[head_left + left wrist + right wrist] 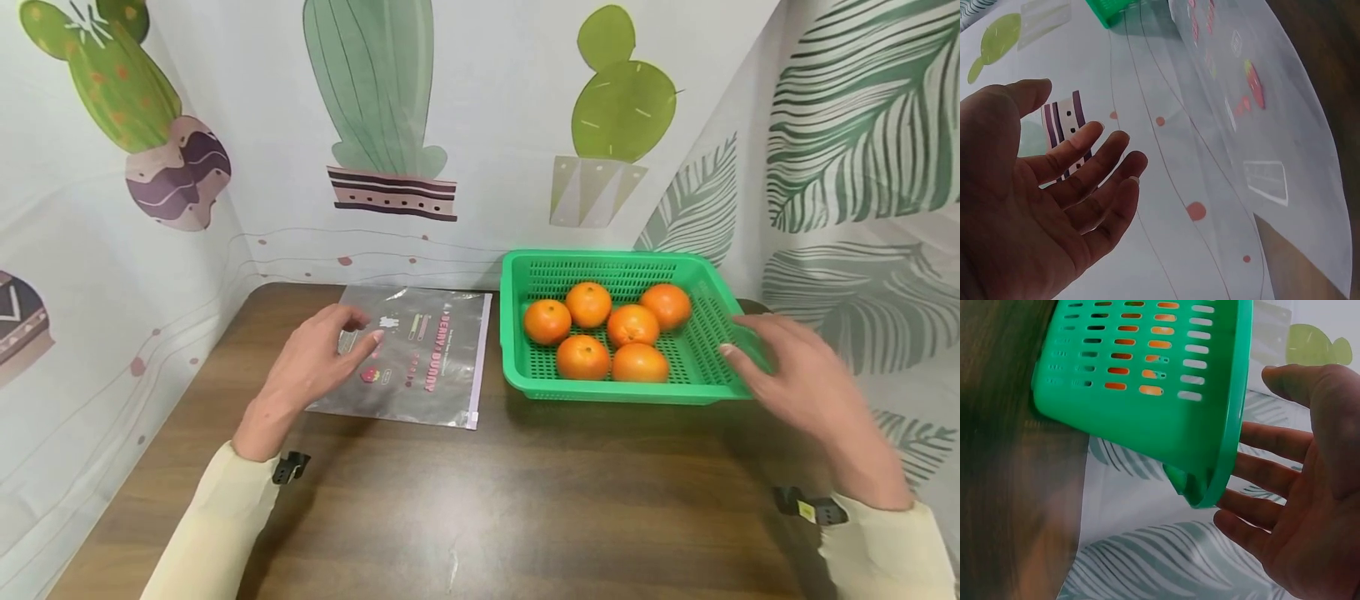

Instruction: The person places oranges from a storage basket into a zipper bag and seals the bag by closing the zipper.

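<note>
A clear zip bag [408, 400] with pink lettering and a pale slider strip lies flat on the table's left half. Over its left side hovers my left hand [315, 358], fingers loosely bent and nothing in them; the left wrist view shows its bare palm [1035, 200] beside the bag [1297, 125]. To the right stands a green plastic basket [630, 390] holding several oranges [633, 327]. My right hand [806, 379] is at the basket's right end, thumb and fingers spread. In the right wrist view its fingertips come right up to the basket rim [1240, 406].
The brown wooden table [435, 508] runs toward me in front of the bag and basket. A white cloth [495, 108] printed with cacti and leaves hangs behind the table and along both sides. Each wrist wears a black strap [288, 468].
</note>
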Tool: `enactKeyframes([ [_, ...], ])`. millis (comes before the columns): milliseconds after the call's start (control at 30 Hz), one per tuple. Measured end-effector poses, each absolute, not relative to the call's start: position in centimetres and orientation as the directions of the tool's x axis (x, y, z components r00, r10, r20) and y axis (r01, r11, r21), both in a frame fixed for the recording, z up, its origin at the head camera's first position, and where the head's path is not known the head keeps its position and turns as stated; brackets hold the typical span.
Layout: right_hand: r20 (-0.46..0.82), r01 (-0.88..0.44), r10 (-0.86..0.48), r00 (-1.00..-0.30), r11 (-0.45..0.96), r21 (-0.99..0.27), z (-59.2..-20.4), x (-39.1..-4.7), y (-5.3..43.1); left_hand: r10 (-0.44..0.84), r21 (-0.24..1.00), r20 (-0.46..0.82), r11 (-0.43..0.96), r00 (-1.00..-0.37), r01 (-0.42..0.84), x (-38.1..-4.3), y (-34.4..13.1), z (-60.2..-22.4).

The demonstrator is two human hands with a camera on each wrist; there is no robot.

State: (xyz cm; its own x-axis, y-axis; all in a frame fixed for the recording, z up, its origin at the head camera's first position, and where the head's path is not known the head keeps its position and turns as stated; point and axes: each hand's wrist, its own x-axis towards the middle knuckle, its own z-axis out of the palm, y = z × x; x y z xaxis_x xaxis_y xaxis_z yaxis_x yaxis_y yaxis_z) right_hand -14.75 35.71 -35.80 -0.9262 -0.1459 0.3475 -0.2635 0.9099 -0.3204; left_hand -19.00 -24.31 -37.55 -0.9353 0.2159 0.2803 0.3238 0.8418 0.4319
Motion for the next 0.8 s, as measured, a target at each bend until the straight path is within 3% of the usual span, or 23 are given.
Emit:
enactKeyframes([
  [800,0.311,-0.273,-0.176,-0.934,0.912,-0.305,-35.2,-15.6,33.5,0.298,0.453,0.251,0.805,-0.921,0.384,-20.6,-19.7,-37.7],
])
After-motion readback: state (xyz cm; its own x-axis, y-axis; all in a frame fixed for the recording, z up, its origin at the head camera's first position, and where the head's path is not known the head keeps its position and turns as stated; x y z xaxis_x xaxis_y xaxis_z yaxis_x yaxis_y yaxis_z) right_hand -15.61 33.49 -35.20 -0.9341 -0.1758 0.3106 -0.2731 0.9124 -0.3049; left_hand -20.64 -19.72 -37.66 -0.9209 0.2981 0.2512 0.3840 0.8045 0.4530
